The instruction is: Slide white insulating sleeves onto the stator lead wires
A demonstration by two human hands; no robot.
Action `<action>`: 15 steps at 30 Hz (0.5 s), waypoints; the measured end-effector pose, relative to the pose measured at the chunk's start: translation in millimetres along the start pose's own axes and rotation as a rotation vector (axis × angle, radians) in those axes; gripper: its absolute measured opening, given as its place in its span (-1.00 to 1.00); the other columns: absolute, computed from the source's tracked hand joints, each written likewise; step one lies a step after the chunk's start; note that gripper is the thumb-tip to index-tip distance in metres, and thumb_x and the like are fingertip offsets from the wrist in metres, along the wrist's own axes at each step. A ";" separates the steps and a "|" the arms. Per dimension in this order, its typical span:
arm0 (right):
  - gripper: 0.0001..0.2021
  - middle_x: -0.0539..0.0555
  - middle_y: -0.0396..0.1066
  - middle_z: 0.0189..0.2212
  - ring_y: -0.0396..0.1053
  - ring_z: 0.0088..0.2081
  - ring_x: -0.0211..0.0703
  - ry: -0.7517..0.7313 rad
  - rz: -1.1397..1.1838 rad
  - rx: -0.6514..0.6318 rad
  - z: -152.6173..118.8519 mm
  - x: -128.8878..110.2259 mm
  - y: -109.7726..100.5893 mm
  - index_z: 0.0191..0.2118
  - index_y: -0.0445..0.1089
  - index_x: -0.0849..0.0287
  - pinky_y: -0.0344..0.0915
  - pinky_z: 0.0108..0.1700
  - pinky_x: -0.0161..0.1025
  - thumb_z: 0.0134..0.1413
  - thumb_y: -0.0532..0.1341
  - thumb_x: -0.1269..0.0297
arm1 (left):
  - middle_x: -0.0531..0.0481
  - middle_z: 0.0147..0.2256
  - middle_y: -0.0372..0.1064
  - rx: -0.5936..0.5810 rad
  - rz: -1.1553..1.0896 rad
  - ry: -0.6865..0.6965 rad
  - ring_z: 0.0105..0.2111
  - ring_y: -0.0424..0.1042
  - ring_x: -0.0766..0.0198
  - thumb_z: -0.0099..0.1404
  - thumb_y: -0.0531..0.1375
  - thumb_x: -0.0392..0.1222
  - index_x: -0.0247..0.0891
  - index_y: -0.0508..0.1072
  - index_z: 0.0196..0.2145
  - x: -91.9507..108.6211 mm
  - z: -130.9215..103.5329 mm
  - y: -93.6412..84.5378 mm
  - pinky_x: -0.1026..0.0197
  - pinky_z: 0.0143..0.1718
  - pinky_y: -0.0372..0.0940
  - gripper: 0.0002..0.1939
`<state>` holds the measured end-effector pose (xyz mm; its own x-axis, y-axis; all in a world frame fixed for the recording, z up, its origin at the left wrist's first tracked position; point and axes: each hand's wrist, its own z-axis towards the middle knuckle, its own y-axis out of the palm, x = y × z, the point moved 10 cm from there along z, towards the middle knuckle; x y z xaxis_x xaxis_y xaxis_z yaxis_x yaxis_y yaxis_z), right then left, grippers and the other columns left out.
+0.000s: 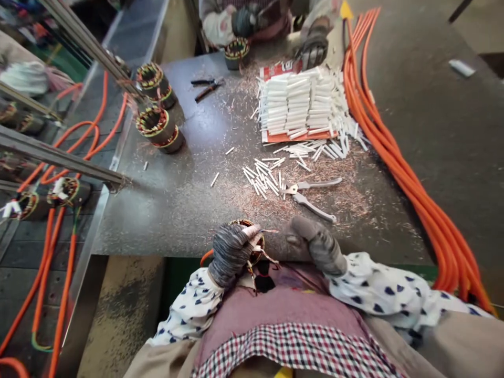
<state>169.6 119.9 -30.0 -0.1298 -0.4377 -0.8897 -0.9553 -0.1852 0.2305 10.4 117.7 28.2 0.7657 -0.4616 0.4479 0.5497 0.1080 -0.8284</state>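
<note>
My left hand [232, 250], in a dark grey knit glove, is closed on a wound stator [259, 252] at the table's near edge. Loose wire ends hang from the stator, and one copper lead sticks out to the right past the fingertips. To its right, my right hand [315, 242], in a grey glove, is curled above the table edge; whether its fingers pinch anything is too blurred to tell. Grey-handled pliers [311, 198] lie spread beyond my right hand, beside a small pile of short white tubes [264, 177].
Stacked white tubes [299, 102] cover a red packet beyond. Thick orange cables [397, 163] run down the right. More stators [159, 128] and dark cutters [207, 88] stand or lie at the left. Across the table, a person's gloved hands work near another stator [236, 54].
</note>
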 end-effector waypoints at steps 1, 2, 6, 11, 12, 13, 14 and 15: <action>-0.52 0.03 0.30 -0.56 0.27 -0.45 -0.11 -0.081 -0.072 0.060 2.9 -11.8 -10.6 -0.49 0.31 0.04 0.26 -0.42 -0.18 0.07 0.31 -0.28 | -0.03 -0.38 0.65 -0.001 -0.021 -0.002 -0.35 0.63 0.15 0.36 0.35 -0.17 -0.10 0.72 -0.17 -1.2 0.4 0.5 0.17 -0.25 0.46 -0.87; -0.57 0.06 0.37 -0.49 0.32 -0.34 -0.06 -0.156 -0.152 0.069 6.9 -22.5 -14.1 -0.46 0.39 0.04 0.31 -0.33 -0.17 -0.09 0.46 -0.19 | -0.04 -0.36 0.66 -0.006 -0.045 -0.017 -0.34 0.63 0.15 0.36 0.35 -0.17 -0.10 0.71 -0.17 -3.6 0.7 1.4 0.16 -0.24 0.47 -0.87; -0.55 0.03 0.31 -0.53 0.28 -0.38 -0.12 -0.121 -0.200 -0.235 13.3 -11.5 24.9 -0.49 0.39 0.09 0.34 -0.29 -0.18 -0.07 0.47 -0.18 | -0.04 -0.29 0.67 -0.030 -0.182 -0.208 -0.26 0.64 0.15 0.31 0.39 -0.19 -0.09 0.70 -0.16 -20.5 -2.2 6.5 0.13 -0.13 0.51 -0.86; -0.36 0.02 0.29 -0.57 0.36 -0.47 -0.09 -0.114 -0.258 -0.233 -8.0 8.0 23.4 -0.43 0.33 0.07 0.45 -0.31 -0.10 0.42 -0.16 -0.28 | 0.19 -0.48 0.42 0.034 -0.651 -0.586 -0.51 0.49 0.35 0.25 0.41 -0.14 -0.11 0.45 0.26 -45.2 -11.5 3.1 0.29 -0.39 0.48 -0.37; -0.44 0.07 0.43 -0.43 0.45 -0.33 -0.05 -0.166 -0.308 -0.144 -6.0 -0.6 4.1 -0.33 0.42 0.08 0.47 -0.16 -0.06 0.42 -0.06 -0.23 | 0.22 -0.48 0.38 0.069 -0.736 -0.647 -0.53 0.46 0.38 0.27 0.39 -0.12 -0.10 0.36 0.34 -50.7 -12.5 -0.2 0.30 -0.42 0.47 -0.30; -0.55 0.12 0.50 -0.26 0.48 -0.17 0.00 -0.225 -0.390 -0.047 -1.9 -12.8 -18.4 -0.21 0.47 0.07 0.44 0.01 -0.02 0.39 0.06 -0.18 | 0.24 -0.48 0.35 0.111 -0.788 -0.693 -0.55 0.45 0.39 0.29 0.37 -0.10 -0.10 0.29 0.38 -56.7 -13.1 -4.6 0.30 -0.44 0.48 -0.26; -0.62 0.16 0.51 -0.09 0.45 -0.02 0.05 -0.264 -0.452 0.043 4.7 -25.1 -42.3 -0.09 0.48 0.05 0.36 0.15 0.04 0.35 0.14 -0.14 | 0.23 -0.46 0.36 0.148 -0.803 -0.721 -0.53 0.46 0.38 0.31 0.35 -0.09 -0.10 0.25 0.40 -62.6 -13.4 -9.1 0.30 -0.43 0.49 -0.24; -0.66 0.20 0.50 -0.01 0.41 0.07 0.13 -0.293 -0.555 0.094 13.3 -36.5 -62.3 -0.05 0.49 0.07 0.26 0.25 0.11 0.25 0.27 -0.06 | 0.19 -0.43 0.40 0.174 -0.784 -0.728 -0.49 0.50 0.36 0.32 0.34 -0.09 -0.11 0.24 0.40 -68.0 -13.7 -13.3 0.29 -0.40 0.50 -0.26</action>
<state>230.3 159.1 -17.1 0.3372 -0.0376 -0.9407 -0.9187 -0.2316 -0.3201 -53.5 135.6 4.1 0.1630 0.1712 0.9717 0.9685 0.1602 -0.1907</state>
